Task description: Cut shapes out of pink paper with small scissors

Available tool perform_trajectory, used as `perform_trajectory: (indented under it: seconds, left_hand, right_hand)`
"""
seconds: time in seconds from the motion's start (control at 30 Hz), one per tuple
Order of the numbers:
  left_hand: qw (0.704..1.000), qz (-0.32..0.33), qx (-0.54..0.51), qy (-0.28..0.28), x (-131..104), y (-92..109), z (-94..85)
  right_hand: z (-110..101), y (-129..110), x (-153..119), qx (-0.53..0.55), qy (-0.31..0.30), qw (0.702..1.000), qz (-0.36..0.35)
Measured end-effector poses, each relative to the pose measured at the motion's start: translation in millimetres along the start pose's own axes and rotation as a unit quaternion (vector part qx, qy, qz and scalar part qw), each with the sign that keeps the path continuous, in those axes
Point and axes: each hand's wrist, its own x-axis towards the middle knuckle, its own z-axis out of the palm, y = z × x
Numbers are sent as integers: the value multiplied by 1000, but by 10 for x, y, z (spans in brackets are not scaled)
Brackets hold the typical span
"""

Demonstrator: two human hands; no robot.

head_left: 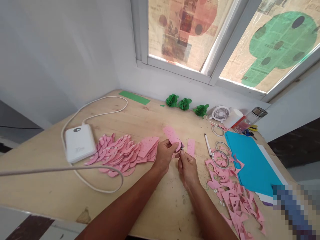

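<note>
Near the middle of the table, my left hand [164, 154] pinches a pink paper piece [170, 132] with curved edges. Close beside it on the right, my right hand [188, 166] is closed around small dark scissors [182, 146], whose blades meet the paper's right edge. The handles are mostly hidden by my fingers. Left of my hands lies a spread stack of curved pink cutouts [122, 151]. A pink strip [191, 147] rests just beyond my right hand. Pink scraps [232, 196] are heaped to the right of my right forearm.
A white power bank [80, 143] with a looping cable is at the left. Green paper flowers [184, 104] and a green strip [134, 97] line the back. A small fan [220, 114], bottle [250, 119], pen [208, 144], tape rings [220, 158] and blue sheets [252, 163] are at the right.
</note>
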Motion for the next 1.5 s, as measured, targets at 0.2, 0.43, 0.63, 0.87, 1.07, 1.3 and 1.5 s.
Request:
perform_trajectory:
  seconds: [0.2,0.43,0.63,0.87,1.07,1.3,1.5]
  left_hand:
    - [1000,4,-1,2,-2,3,-4]
    - [1000,5,5,-6,-30,53,12]
    - [1000,6,21,-6,-47,81,33]
    - [1000,7,14,-16,-44,71,17]
    - [1000,1,4,-16,-37,68,10]
    - [1000,-10,-2,-7,-48,66,37]
    - [1000,-18,-5,-13,-54,39,43]
  right_hand:
    - [3,-1,-16,0,-7,1000,-3]
    - [-7,2,-26,3,-9,1000,-3]
    - [-14,-24,-31,-1,-7,1000,-5]
    - [-2,-36,-31,-9,-4,1000,1]
    - [5,-36,-40,-3,-5,1000,8]
    - [13,-12,-36,17,-4,1000,4]
    - [3,-29,-34,15,-5,1000,2]
